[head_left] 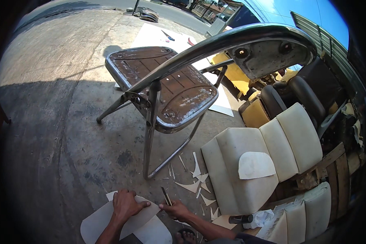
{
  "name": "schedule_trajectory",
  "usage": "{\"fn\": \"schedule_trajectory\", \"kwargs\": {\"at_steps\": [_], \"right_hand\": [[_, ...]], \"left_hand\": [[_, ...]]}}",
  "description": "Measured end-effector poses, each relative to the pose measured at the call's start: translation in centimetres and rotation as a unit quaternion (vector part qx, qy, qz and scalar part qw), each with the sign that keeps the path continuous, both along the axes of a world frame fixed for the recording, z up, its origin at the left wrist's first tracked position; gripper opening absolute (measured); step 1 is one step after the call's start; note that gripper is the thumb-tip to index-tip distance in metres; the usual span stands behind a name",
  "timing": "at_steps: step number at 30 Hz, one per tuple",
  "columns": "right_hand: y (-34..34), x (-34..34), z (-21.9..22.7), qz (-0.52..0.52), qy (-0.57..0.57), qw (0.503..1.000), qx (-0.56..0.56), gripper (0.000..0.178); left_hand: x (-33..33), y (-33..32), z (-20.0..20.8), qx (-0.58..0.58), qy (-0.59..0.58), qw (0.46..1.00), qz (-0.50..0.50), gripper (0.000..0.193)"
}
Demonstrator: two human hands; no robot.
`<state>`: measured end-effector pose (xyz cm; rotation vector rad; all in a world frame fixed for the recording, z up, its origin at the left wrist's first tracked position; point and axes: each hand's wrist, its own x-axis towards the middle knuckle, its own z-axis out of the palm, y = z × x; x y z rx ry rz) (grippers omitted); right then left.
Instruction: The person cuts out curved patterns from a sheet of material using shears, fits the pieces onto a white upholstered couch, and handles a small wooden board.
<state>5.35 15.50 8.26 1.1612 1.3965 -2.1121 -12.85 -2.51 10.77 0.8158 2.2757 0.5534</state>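
Note:
At the lower left, my left hand [127, 204] lies over a pale cardboard sheet [95, 219], its fingers curled at the far edge and its thumb stretched to the right. My right hand [176, 210] is closed around a cutter knife [166, 197], which points up and away. The right fingertips are at the sheet's right corner. Under that corner lies another pale piece with a rounded end [154, 232]. Thin curved offcuts [190, 186] are scattered on the concrete beyond my right hand.
A worn metal folding chair [162, 87] stands ahead. Cream padded seats [240, 162] lie at right, one bearing a rounded white piece [256, 165]. A dark cylindrical container [240, 219] is beside crumpled white plastic [261, 218]. Behind the chair lies a white sheet [146, 36] with tools.

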Motion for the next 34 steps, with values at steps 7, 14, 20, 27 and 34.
{"fn": "schedule_trajectory", "kwargs": {"at_steps": [7,14,20,27,34], "right_hand": [[1.1,1.2,-2.4,0.047,-0.039,0.997,-0.054,0.031],[-2.4,-1.8,-3.7,0.200,0.058,0.896,0.391,0.051],[-3.3,0.1,-5.0,0.300,-0.055,0.890,0.338,0.038],[-4.2,0.3,-9.2,0.353,0.138,0.816,0.436,0.024],[-5.2,-1.4,-7.0,0.439,-0.046,0.809,0.388,0.027]], "left_hand": [[-1.4,0.5,-1.2,0.021,-0.032,0.997,-0.065,0.072],[-1.7,-1.1,-7.4,-0.114,0.001,0.993,0.030,0.069],[0.3,-3.5,-11.0,-0.036,0.140,0.986,0.078,0.074],[3.8,-4.4,-11.8,-0.052,0.076,0.996,-0.003,0.078],[4.2,-3.8,-11.1,-0.088,0.065,0.993,-0.043,0.076]]}}
